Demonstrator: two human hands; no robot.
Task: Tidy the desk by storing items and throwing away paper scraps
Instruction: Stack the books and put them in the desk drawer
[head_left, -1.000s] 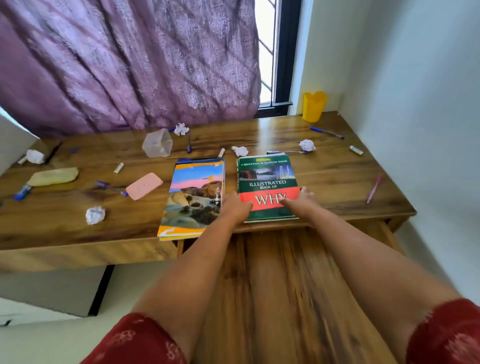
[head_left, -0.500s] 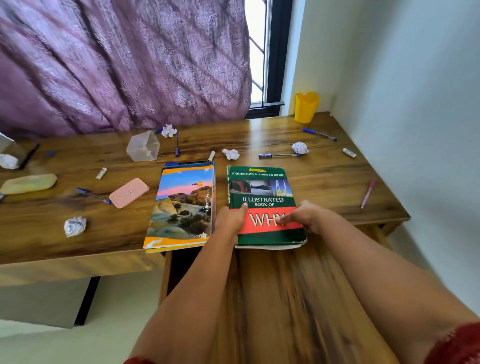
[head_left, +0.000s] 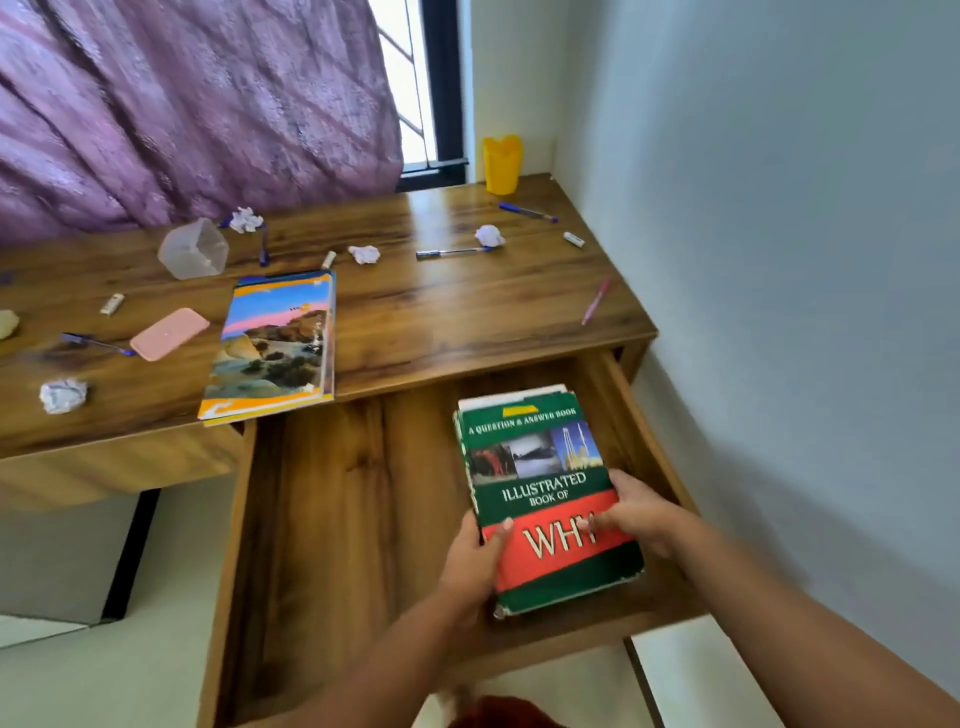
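A green and red book (head_left: 540, 467) titled "Illustrated Book of Why" lies at the right side of the open wooden drawer (head_left: 332, 519). My left hand (head_left: 475, 564) grips its lower left edge, thumb on the cover. My right hand (head_left: 631, 512) grips its right edge, thumb on the red band. A second book with a landscape cover (head_left: 272, 343) lies on the desk (head_left: 467, 317), overhanging the front edge. Crumpled paper scraps (head_left: 63, 396) (head_left: 364, 254) (head_left: 489, 235) (head_left: 245, 219) are scattered on the desk.
A yellow cup (head_left: 502, 163) stands in the back right corner. Pens (head_left: 527, 212) (head_left: 452, 253) (head_left: 595, 301) (head_left: 96, 344), a pink case (head_left: 169, 333), a clear plastic container (head_left: 193, 249) and small erasers (head_left: 573, 239) (head_left: 112, 303) lie about. A wall runs along the right; a purple curtain hangs behind.
Both hands have pulled the green book off the desk's front edge and brought it down into the right side of the open drawer. The view has shifted right.
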